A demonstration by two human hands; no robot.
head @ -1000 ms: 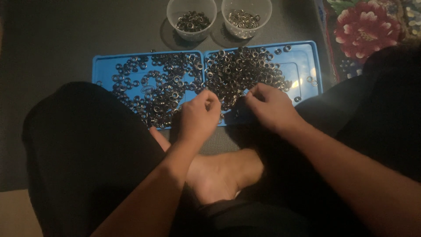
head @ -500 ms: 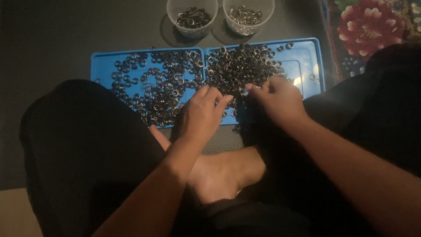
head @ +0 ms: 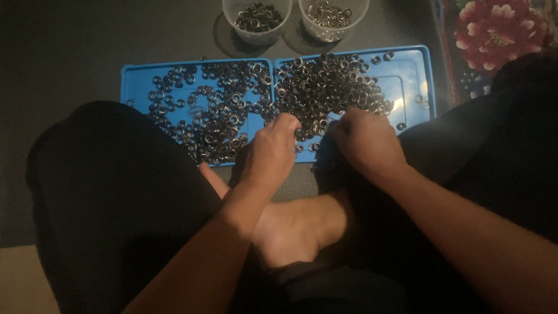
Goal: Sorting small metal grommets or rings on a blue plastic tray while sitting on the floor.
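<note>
The fingers (head: 286, 123) of the left hand (head: 273, 152) are curled tight with the tips pressed together at the near edge of the heap of small metal rings (head: 325, 93), seemingly pinching one or two, though I cannot tell for sure what is in them; the right hand (head: 366, 142) sits just beside it, its fingers (head: 340, 123) bent down into the same heap, and whether they have hold of anything is hidden. The rings are small, round and dark with a dull shine, piled thickly on the right half of a shallow blue tray (head: 410, 64) and spread thinner over the left half. By my judgement the sorting is only partly done: two clear plastic cups (head: 257, 22) beyond the tray each hold a modest layer of rings, while by far the greater number lies loose on the tray. The tray rests on a dark mat (head: 87, 52) on the floor, the person sitting cross-legged in dark clothing with a bare foot (head: 296, 227) below the hands, and a red flowered cloth (head: 494, 29) lies off at the far right.
</note>
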